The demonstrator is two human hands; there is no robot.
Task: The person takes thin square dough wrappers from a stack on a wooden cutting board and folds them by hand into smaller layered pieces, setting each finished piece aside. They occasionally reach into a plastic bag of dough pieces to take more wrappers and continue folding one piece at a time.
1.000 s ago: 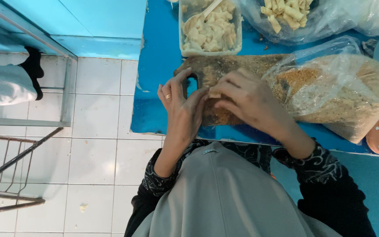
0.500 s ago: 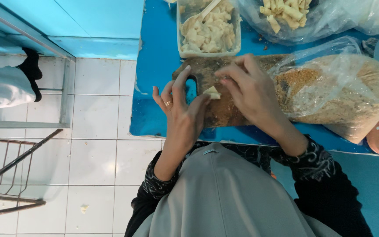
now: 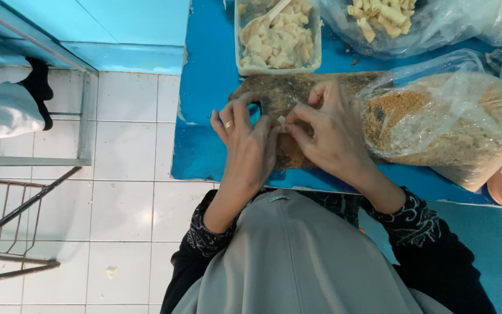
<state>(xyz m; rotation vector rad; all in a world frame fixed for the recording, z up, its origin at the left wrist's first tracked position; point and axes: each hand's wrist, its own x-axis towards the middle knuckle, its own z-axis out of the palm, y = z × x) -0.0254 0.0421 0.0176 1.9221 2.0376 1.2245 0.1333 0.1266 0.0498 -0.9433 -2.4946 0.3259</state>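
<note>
Pale dough piece (image 3: 281, 121) between both hands' fingertips (image 3: 274, 129).

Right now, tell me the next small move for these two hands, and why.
Probably finish pinching and rolling the small pale piece: the left hand and right hand meet on it above the brown board, beside the bag of crumbs, so it looks unfinished.

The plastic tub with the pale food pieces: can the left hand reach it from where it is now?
Probably yes. The tub stands just beyond the wooden board where the left hand works, and nothing stands between them. But both hands pinch a small pale piece, so the left hand must let go first.
</note>
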